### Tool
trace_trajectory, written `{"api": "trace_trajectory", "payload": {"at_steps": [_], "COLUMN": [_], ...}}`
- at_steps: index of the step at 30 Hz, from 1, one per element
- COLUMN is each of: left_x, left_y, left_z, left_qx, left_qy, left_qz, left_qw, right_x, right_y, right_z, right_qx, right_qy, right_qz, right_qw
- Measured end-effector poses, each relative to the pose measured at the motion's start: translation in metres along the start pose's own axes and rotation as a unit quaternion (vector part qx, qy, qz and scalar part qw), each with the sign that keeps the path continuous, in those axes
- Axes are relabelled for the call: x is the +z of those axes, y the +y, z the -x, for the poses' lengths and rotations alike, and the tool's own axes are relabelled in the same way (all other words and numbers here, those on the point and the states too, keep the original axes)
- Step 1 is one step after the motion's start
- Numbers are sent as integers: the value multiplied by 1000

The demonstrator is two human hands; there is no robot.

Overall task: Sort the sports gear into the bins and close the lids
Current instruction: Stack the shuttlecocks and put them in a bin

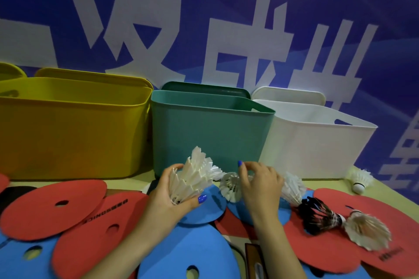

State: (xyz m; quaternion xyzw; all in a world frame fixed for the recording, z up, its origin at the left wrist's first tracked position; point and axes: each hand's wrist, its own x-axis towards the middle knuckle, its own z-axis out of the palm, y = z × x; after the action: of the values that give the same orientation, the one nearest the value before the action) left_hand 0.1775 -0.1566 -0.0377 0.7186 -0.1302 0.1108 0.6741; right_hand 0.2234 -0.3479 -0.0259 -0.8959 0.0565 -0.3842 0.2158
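Three open bins stand in a row at the back: yellow bin (68,129), green bin (204,133) and white bin (313,142). My left hand (167,197) grips a bunch of white shuttlecocks (195,174) in front of the green bin. My right hand (260,186) curls its fingers over a white shuttlecock (230,186) lying on the table; another white shuttlecock (293,190) lies just right of that hand. A black shuttlecock (317,217) and a white one (367,231) lie further right. A lone shuttlecock (360,180) sits beside the white bin.
Red foam paddle covers (49,208) and blue ones (181,256) overlap across the front of the table. Lids lean behind the bins: yellow lid (90,75), green lid (204,88), white lid (288,94). A blue banner wall rises behind.
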Motion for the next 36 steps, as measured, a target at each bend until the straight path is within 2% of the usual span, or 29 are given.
{"api": "trace_trajectory", "payload": {"at_steps": [2,3,6,9,13,15,17,19,21,22,23,24,28,30,33,36], "left_x": [-1,-2,-4,-4,-4,-5,-5,-6,-6,-6,-5,-5,-5,-6,-7,-5], "left_y": [-1,-2,-3,-5,-5,-5,-4,-4,-4,-4,-4,-4,-7,-10,-11,-9], "left_z": [-2,-2,-4,-4,-4,-4,-5,-5,-3,-2,-1,-1,-1,-1,0,0], "left_qx": [1,2,2,1,-1,-2,-1,-2,-5,-3,0,2,7,8,18,10], "left_qy": [7,12,21,19,18,17,15,9,-4,-14,-25,-34,-48,-60,-70,-66], "left_qz": [-7,-8,-6,-9,-20,-28,-38,-49,-68,-78,-88,-101,-131,-149,-159,-144], "left_qw": [1000,1000,1000,1000,1000,999,999,999,998,997,996,994,990,987,985,987], "right_x": [0,1,4,6,6,1,-7,-18,-27,-31,-32,-34,-34,-32,-31,-29], "right_y": [-1,0,5,7,5,0,-5,-9,-10,-11,-11,-13,-19,-21,-21,-20], "right_z": [2,3,4,5,2,3,1,-2,-4,-5,-6,-6,1,4,4,5], "right_qx": [-1,-13,-46,-34,-34,-15,57,165,256,281,293,294,239,215,203,192], "right_qy": [-113,-146,-173,-128,20,67,92,86,36,-7,-52,-95,-262,-313,-299,-288], "right_qz": [28,48,96,72,-4,-108,-295,-483,-596,-629,-645,-643,-518,-479,-484,-513], "right_qw": [993,988,979,989,999,992,949,855,760,725,704,701,778,791,797,786]}}
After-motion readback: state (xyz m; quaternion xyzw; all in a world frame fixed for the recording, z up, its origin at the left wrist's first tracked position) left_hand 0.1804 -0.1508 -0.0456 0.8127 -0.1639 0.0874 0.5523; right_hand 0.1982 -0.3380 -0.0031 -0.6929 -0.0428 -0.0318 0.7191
